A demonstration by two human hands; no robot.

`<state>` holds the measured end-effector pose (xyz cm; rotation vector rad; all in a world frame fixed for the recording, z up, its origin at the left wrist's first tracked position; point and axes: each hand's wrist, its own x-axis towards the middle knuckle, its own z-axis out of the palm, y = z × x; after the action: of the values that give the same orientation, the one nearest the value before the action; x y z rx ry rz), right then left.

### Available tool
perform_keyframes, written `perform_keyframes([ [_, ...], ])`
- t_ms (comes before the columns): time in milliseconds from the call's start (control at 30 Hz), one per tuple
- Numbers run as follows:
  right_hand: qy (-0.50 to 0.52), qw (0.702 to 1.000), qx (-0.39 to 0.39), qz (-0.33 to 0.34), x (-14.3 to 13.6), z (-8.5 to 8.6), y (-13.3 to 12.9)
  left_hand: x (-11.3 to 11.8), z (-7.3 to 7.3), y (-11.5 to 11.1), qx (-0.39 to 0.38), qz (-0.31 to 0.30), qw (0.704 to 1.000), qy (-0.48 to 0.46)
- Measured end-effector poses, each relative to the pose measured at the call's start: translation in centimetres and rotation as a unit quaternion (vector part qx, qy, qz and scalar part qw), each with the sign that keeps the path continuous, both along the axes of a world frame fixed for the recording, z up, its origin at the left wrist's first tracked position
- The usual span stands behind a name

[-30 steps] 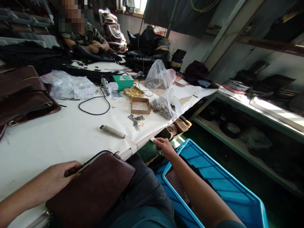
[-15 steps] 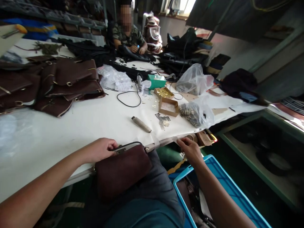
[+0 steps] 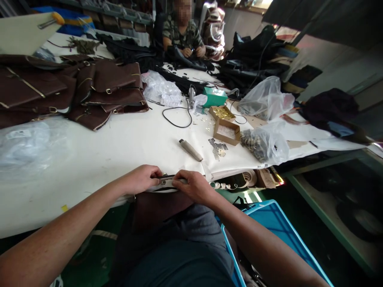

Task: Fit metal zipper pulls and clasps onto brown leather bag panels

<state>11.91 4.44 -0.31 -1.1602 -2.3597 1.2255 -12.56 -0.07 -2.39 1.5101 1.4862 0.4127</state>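
Observation:
A dark brown handbag (image 3: pixel 161 209) rests on my lap against the table edge, its pale-lined opening facing up. My left hand (image 3: pixel 148 178) is closed on the left part of the bag's rim. At the right part of the opening, my right hand (image 3: pixel 193 184) has its fingers pinched against the rim; whether a thin strip is between them is hidden. A small metal fitting shows on the rim between my two hands. Beyond the bag, a tape-wrapped tool (image 3: pixel 191 150) lies on the table, with flat metal plates (image 3: pixel 218 148) to its right.
Brown leather bags (image 3: pixel 110 85) are piled at the left. Small boxes (image 3: pixel 226 132), one with gold pieces, and clear plastic bags (image 3: pixel 263 143) stand at the right. A blue crate (image 3: pixel 269 223) is beside my right leg. A co-worker (image 3: pixel 182 36) sits across the white table (image 3: pixel 125 139).
My right hand has moved left from the table edge, where it pinched a thin translucent strip, to the handbag's opening. The bag has tipped so its opening shows more. My view has shifted left.

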Motion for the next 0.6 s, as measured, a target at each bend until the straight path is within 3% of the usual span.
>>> perform_keyframes([
  [200,-0.006,0.999,0.019,-0.051,-0.6,-1.7,-1.5,-0.3,-0.3,0.4,-0.015,-0.013,1.000,-0.017],
  [400,0.039,0.999,0.027,-0.011,-1.0,-2.1,-1.5,-0.8,-0.6,0.2,-0.018,-0.027,0.999,-0.023],
  [600,-0.056,0.994,0.086,-0.043,-1.8,-2.2,-1.7,-0.8,-1.0,0.3,-0.019,-0.027,0.999,-0.028],
])
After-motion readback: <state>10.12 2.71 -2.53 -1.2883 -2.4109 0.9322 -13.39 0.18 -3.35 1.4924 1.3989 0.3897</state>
